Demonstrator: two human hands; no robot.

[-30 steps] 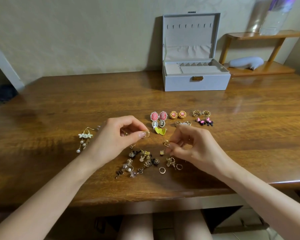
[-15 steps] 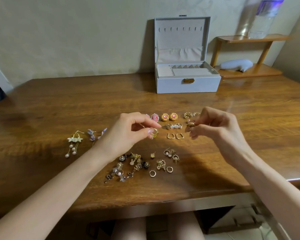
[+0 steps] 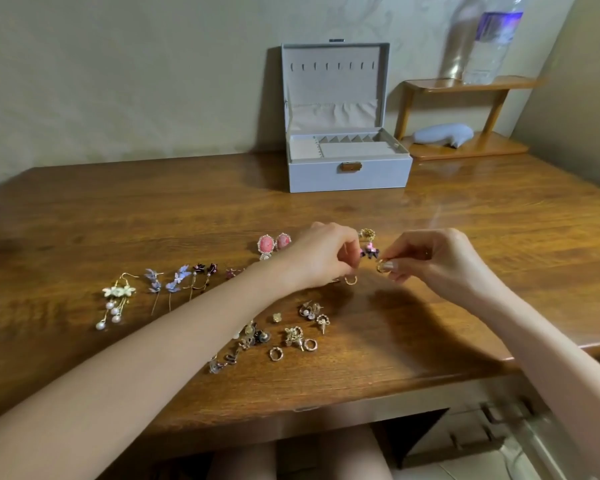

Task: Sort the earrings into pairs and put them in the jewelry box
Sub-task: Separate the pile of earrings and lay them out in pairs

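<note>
Right grip [image 3: 433, 261]: thumb and forefinger pinching a small gold hoop [image 3: 381, 266], held just above the tabletop [image 3: 118, 216].
Left grip [image 3: 321, 258]: fingers curled in toward the thumb, back of hand to camera. Can't tell if anything is pinched, fingertips hidden.
Both grips close together over mid-tabletop, not touching.

In the gap between them: dark purple flower studs [image 3: 369, 251], with a round gold stud [image 3: 367, 233] just behind.
Just under the left grip on the near side: second gold hoop [image 3: 350, 280], lying on the wood.
Left of the left grip: pink oval earrings [image 3: 271, 243], side by side, partly covered by the hand.

Further left, laid out in a row:
- dark flower drops [image 3: 205, 270]
- blue butterfly drops [image 3: 168, 282]
- white flower drops with pearls [image 3: 116, 299], at the far left end

Near side, below the left forearm: loose pile of small mixed earrings [image 3: 291, 336], unsorted, some under the arm.

Back of tabletop: grey jewelry box [image 3: 347, 174], lid upright, tray compartments showing, well apart from both grips.
Right of the box: wooden shelf [image 3: 465, 148] with a grey object on the lower level and a plastic bottle [image 3: 492, 36] on top.
</note>
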